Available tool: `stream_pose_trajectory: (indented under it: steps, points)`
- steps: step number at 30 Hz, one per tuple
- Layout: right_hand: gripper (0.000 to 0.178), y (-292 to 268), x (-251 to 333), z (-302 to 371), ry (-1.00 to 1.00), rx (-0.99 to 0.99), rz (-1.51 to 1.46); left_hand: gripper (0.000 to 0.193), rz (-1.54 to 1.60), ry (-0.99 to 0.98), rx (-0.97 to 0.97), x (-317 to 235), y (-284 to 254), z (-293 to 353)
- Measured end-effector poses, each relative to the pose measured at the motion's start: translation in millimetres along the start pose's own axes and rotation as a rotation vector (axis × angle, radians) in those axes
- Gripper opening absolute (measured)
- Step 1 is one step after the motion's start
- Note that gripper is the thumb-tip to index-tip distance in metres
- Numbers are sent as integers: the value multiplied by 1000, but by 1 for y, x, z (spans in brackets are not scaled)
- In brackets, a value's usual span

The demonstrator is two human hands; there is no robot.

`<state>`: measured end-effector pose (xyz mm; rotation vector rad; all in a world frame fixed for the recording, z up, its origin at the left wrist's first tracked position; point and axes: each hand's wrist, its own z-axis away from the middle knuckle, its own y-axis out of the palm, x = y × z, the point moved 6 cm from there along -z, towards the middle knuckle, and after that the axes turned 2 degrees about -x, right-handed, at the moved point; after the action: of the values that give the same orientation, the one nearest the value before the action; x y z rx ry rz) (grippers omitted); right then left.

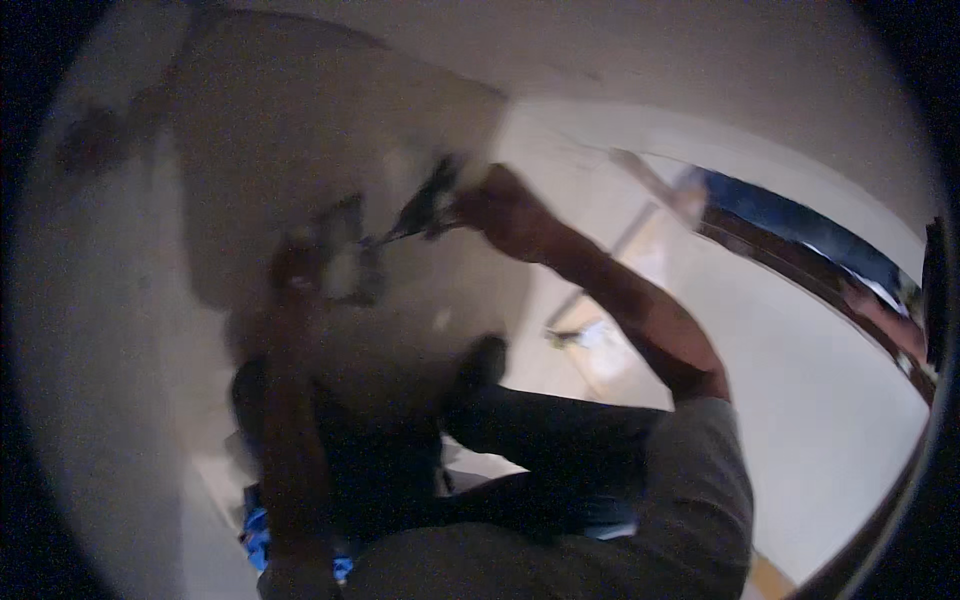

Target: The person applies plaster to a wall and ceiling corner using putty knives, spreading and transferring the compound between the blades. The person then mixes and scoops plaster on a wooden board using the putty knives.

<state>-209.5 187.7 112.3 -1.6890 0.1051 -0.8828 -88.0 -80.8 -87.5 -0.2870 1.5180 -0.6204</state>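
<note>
Dark object (432,195) occupies right hand (508,216), elbow bent; left hand (297,265) reaches forward.

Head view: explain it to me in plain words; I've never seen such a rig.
There is no machine here, just a person's bare hands. A wide, bending lens worn on the head looks down, so the picture's left is the person's left. The right hand holds a dark, pointed thing. The left hand is at a dull, frame-like thing, too blurred to name. Behind them spreads a broad brown surface; blur hides whether anything small lies on it.
</note>
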Motion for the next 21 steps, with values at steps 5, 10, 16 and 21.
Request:
stream_pose_trajectory:
  steps: [5, 10, 16, 21]
  points:
    - [36, 26, -27, -86, 378, 57, 181, 42, 110, -21, 32, -29, 32, -6]
    - [55, 60, -48, -165, 382, -255, -30, 37, 434, -259, 93, -59, 29, -26]
    - [60, 107, -55, -275, 396, -229, 37, 36, 752, -651, 44, -46, 36, -9]
    - [52, 126, -84, -316, 518, -411, -384, 33, 676, -137, -110, -72, 5, -24]
